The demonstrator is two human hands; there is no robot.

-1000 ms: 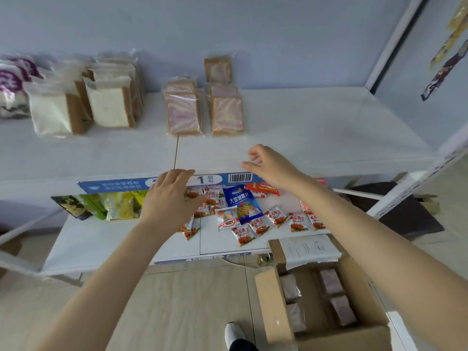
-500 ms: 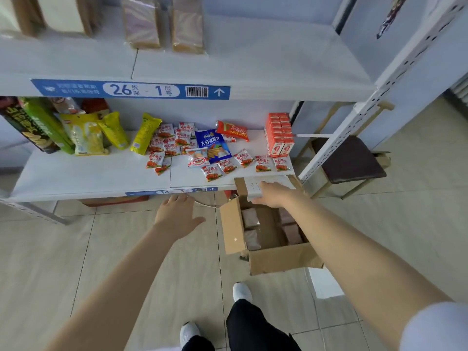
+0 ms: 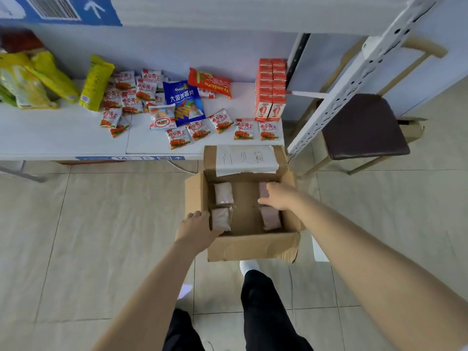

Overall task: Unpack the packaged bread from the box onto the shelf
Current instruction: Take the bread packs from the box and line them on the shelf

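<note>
Bread packs (image 3: pixel 222 193) in box (image 3: pixel 250 247): right grip (image 3: pixel 277 197) spread over 1, left grip (image 3: pixel 196 229) unclear.

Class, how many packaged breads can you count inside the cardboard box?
4, all in the cardboard box: far-left bread, near-left bread by the left hand, far-right bread partly under the right hand, near-right bread. Others may be hidden.
</note>
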